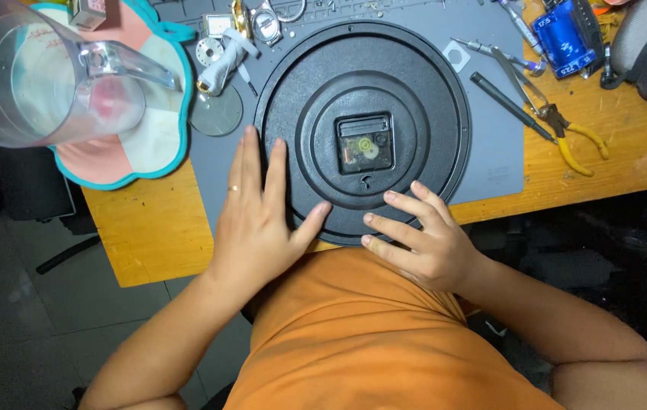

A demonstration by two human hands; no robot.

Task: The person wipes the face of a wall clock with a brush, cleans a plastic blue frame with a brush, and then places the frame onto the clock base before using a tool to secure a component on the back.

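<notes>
Clock (pixel 414 83), big, round and black, lies face down on a grey mat (pixel 490 152) on the wooden surface (pixel 156 235), its back up to the camera. Dead centre sits the square movement (pixel 365 143), with a small yellowish wheel showing; the finer parts inside are too small to make out. Left hand (pixel 259 209) is flat on the clock's near-left rim, fingers spread and straight, thumb reaching in across the back, a ring on one finger: grip released, simply pressing. Right hand (pixel 418 239) rests on the near rim, fingers half curled with the tips on the black plastic; nothing is clasped, so that grip is loose too. The clock's nearest edge is hidden under both hands and the orange shirt (pixel 369 342).

Left of the clock, a clear jug (pixel 42 76) looms close to the lens, blurred and cut off by the frame, above a pink, teal-edged pad (pixel 148 144). Just beyond the clock's far-left rim lies a clutter of small metal parts (pixel 240 30), hard to tell apart. Right of the clock: pliers with yellow handles (pixel 570 133), a dark slim tool (pixel 509 106), and a blue object (pixel 563 34) partly cut off at the top.
</notes>
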